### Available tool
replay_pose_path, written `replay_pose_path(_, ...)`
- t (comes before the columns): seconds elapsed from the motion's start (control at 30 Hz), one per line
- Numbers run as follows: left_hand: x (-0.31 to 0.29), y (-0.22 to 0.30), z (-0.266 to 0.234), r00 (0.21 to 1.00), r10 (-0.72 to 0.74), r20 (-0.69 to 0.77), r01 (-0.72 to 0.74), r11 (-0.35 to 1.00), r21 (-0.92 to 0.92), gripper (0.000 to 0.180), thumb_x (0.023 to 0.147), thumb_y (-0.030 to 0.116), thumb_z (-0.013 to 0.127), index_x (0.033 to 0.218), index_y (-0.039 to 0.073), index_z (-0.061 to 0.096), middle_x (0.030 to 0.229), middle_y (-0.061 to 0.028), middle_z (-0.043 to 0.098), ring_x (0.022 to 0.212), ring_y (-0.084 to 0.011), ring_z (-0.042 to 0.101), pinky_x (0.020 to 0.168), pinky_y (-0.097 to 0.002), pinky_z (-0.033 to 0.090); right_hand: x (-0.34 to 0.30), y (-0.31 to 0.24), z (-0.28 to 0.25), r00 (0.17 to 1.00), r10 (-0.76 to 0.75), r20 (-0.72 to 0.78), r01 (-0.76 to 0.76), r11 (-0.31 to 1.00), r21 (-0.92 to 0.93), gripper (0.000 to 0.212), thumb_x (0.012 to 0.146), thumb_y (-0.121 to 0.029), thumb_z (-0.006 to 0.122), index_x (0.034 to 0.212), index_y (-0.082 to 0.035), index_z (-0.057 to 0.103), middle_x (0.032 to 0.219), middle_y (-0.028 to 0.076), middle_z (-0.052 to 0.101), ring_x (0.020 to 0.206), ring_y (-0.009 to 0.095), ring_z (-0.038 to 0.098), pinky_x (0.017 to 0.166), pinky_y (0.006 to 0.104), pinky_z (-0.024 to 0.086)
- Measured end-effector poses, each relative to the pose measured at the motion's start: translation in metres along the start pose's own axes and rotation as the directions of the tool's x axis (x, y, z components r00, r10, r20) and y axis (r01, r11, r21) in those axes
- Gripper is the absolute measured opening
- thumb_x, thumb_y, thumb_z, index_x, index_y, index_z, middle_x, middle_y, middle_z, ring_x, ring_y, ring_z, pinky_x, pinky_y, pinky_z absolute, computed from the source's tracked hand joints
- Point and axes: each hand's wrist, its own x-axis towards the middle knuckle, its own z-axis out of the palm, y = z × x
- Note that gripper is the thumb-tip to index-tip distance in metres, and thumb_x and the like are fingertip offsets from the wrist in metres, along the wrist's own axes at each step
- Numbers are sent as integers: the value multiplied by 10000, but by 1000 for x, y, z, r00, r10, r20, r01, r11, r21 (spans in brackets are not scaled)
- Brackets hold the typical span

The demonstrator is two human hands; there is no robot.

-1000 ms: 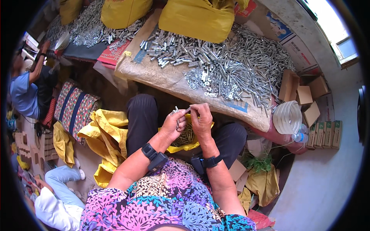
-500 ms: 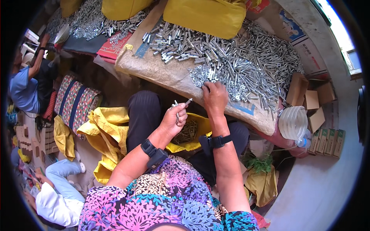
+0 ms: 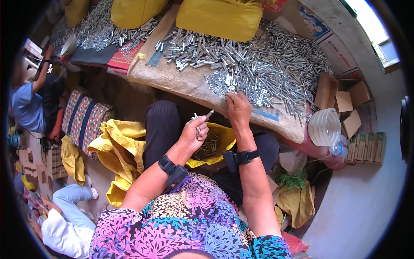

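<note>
My left hand (image 3: 194,133) is closed around several slim metal bolts (image 3: 209,115), whose ends stick out past the thumb and fingers. My right hand (image 3: 238,110) is at the front edge of the table, fingertips pinched together beside a pile of washers (image 3: 217,83). One washer lies right by those fingertips; whether anything is between them is hidden. Beyond spreads a big heap of silvery metal sleeves or bolts (image 3: 276,64). Below my hands, between my knees, an open yellow sack (image 3: 229,137) contains many brassy-looking bolts (image 3: 210,146).
A full yellow sack (image 3: 219,18) rests on the table behind the heap. Cardboard boxes (image 3: 343,102) and a stack of clear plastic bowls (image 3: 324,126) stand at the right. A patterned bundle (image 3: 86,121) lies left. Two other people sit at far left.
The view has shifted slightly. My right hand stays at the table edge by the washers, fingers still drawn together. My left hand keeps hold of the bolts in nearly the same place.
</note>
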Motion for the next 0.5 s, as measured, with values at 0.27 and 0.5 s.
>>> replay_pose_path(0.27, -7, -7, 6, 1000, 1, -17, 0, 1000, 18, 123, 928, 168, 490, 979, 79, 558, 570, 68, 345, 456, -43, 339, 382, -178, 246, -8, -7, -10, 994, 107, -2, -104, 973, 205, 40, 774, -79, 657, 810, -61, 657, 722, 113, 567, 715, 305, 572, 631, 382, 453)
replay_pose_path(0.5, -11, -10, 10, 999, -4, -42, 5, 999, 38, 123, 926, 172, 494, 977, 77, 554, 568, 70, 348, 459, -43, 343, 383, -179, 248, 5, -3, 6, 1000, 24, 3, -24, 998, 53, 46, 727, -101, 678, 760, -80, 653, 736, 93, 569, 731, 297, 573, 644, 395, 461)
